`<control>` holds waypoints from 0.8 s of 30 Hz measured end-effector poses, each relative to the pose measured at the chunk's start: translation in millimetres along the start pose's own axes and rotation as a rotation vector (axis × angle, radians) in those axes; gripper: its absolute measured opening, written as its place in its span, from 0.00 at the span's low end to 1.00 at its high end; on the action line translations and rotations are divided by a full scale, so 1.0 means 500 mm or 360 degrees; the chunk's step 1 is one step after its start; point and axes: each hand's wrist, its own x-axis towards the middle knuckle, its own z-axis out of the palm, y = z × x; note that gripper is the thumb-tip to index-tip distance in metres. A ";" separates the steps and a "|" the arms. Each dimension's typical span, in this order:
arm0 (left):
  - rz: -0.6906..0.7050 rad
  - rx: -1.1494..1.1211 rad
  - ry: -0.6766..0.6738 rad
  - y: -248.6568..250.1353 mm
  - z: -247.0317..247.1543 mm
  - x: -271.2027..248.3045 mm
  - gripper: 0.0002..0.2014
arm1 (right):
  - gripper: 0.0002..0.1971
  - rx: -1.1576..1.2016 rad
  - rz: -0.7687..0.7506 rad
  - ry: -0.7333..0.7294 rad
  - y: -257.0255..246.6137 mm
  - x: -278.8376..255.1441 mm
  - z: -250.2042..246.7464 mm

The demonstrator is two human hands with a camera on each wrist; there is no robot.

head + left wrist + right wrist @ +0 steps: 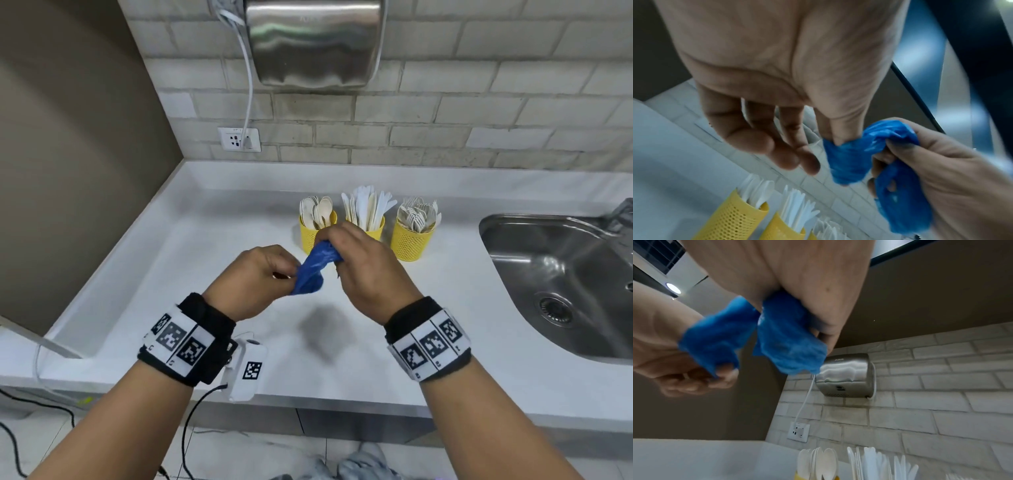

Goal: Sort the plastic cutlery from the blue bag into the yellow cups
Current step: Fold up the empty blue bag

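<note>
A crumpled blue plastic bag (313, 270) hangs between both hands above the white counter (178, 260). My left hand (263, 274) pinches its lower end with thumb and forefinger (840, 139). The bag's upper end is bunched in my right hand (346, 246), whose fingers curl round it (789, 331). Behind the hands stand three yellow perforated cups: the left cup (308, 236) holds white spoons (317, 210), the middle cup (375, 231) holds knives (368, 207), and the right cup (411, 241) holds forks (419, 216). No cutlery shows in the bag.
A steel sink (565, 284) is set into the counter at the right. On the brick wall hang a metal hand dryer (313, 41) and a socket (239, 139) with a white cable. A brown wall closes the left side.
</note>
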 end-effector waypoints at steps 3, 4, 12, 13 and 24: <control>0.0231 -0.0326 -0.0050 0.024 0.009 -0.011 0.04 | 0.15 0.0112 0.0215 -0.0051 0.012 0.008 0.009; 0.0320 -0.0425 -0.0003 0.028 0.011 -0.011 0.02 | 0.15 0.0129 0.0286 -0.0088 0.013 0.007 0.015; 0.0407 -0.0537 0.0547 0.019 0.023 0.003 0.10 | 0.17 0.0332 0.0533 -0.0233 -0.036 -0.029 0.066; 0.0362 -0.0511 0.0622 0.010 0.023 0.006 0.14 | 0.18 0.0293 0.0496 -0.0279 -0.036 -0.033 0.068; -0.0088 -0.0100 0.0733 -0.018 0.029 0.009 0.25 | 0.08 -0.0541 0.0117 -0.0017 -0.061 -0.027 0.027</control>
